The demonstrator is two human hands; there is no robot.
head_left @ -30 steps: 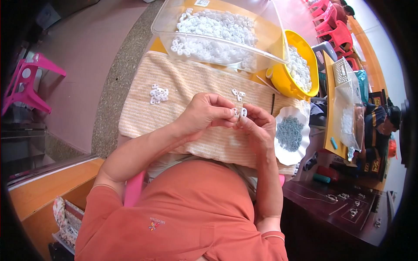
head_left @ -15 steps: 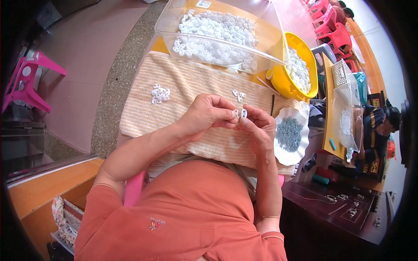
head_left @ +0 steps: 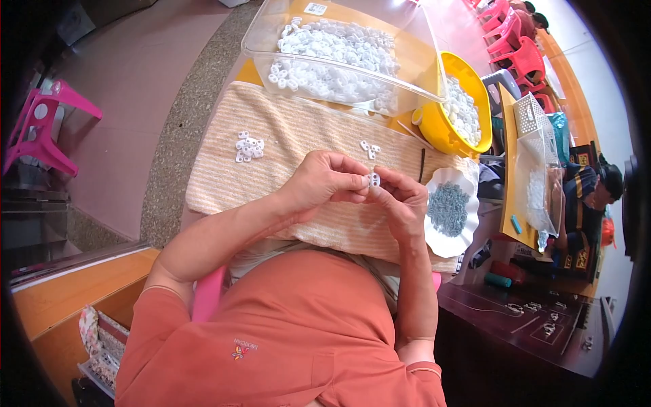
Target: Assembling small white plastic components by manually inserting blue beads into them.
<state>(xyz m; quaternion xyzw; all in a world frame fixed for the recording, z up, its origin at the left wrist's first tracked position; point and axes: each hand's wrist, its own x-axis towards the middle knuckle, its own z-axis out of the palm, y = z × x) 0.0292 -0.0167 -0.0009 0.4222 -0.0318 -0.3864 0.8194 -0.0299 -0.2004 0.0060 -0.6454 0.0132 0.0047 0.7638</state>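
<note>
My left hand (head_left: 332, 178) and my right hand (head_left: 403, 200) meet over the towel in front of me, both closed in a pinch. Between their fingertips is a small white plastic piece with holes (head_left: 375, 180). My right thumb and forefinger grip it, while the left fingertips press against its left side and hide part of it. Just beyond the hands lies a little group of similar white pieces (head_left: 370, 149). A larger pile of white pieces (head_left: 249, 147) rests farther left on the striped towel (head_left: 285, 129).
A clear plastic bin (head_left: 424, 88) of white pieces stands at the back, beside a yellow basket (head_left: 487, 102) holding more. At right, a white scalloped dish (head_left: 444, 244) contains small grey parts (head_left: 447, 209). A dark thin stick (head_left: 422, 165) lies near it. Another person (head_left: 586, 190) sits far right.
The right hand has brought its white piece left against the left fingertips, closing the small gap between them. The piles on the towel are unchanged.
</note>
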